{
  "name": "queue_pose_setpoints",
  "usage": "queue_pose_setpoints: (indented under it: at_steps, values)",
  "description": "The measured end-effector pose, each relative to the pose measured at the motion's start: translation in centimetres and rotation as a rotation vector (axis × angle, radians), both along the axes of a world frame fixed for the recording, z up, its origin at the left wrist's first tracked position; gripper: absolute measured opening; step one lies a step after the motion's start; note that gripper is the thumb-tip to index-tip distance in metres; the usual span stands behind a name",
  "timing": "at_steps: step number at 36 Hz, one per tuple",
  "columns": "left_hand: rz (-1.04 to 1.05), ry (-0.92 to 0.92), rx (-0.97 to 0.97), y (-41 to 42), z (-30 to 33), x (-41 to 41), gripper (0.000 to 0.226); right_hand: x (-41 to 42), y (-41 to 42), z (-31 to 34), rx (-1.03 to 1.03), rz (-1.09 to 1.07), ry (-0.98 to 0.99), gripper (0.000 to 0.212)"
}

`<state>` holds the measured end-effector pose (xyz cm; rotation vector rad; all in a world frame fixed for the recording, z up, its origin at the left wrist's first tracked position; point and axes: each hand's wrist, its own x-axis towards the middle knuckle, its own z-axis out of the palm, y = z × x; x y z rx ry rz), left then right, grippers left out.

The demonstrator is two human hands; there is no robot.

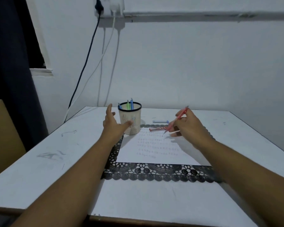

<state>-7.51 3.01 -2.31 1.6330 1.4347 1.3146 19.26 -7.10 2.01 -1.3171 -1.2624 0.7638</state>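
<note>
Hands: left (pixel 112 123) splayed by pen cup (pixel 135 114) | right (pixel 189 126) pinching red pen (pixel 182 112)

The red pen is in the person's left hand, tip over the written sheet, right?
No: the head view shows the red pen pinched in the right hand, not the left. Its tip does hang over the written sheet.

White table (pixel 56 161) under black lace mat (pixel 154 173)

Grips a red pen (pixel 170 126) in the right hand (pixel 188 126), tip down over the written sheet (pixel 154 149), and holds the left hand (pixel 112 123) open just beside the mesh pen cup (pixel 130 117) on the bench (pixel 56 161).
</note>
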Motion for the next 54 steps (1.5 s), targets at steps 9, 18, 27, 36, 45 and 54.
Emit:
queue_pose_setpoints:
  at_steps: [9, 18, 27, 36, 45, 54]
  values:
    - [-0.035, 0.051, -0.070, 0.1, -0.9, 1.1, 0.123, -4.7, 3.3, 7.2, 0.252, 0.006, -0.100, 0.010]
    - [-0.012, 0.068, -0.034, -0.4, -1.0, 1.3, 0.113, -9.7, 7.5, 10.0, 0.392, -0.014, -0.523, 0.036]
    - [-0.023, 0.056, -0.032, -0.4, -1.2, 1.0, 0.115, -12.2, 10.6, 7.5, 0.285, -0.041, -0.733, 0.057]
    - [-0.018, 0.077, -0.016, 0.3, -1.8, 0.7, 0.110, -11.8, 12.3, 4.4, 0.229, -0.154, -0.800, 0.027]
    - [-0.020, 0.089, -0.020, 0.5, -1.6, 0.6, 0.108, -10.7, 12.3, 4.6, 0.106, -0.083, -0.644, 0.047]
    - [0.038, 0.156, 0.138, -0.5, -0.4, 0.4, 0.125, -6.0, 5.9, 2.1, 0.197, -0.013, -0.400, 0.021]
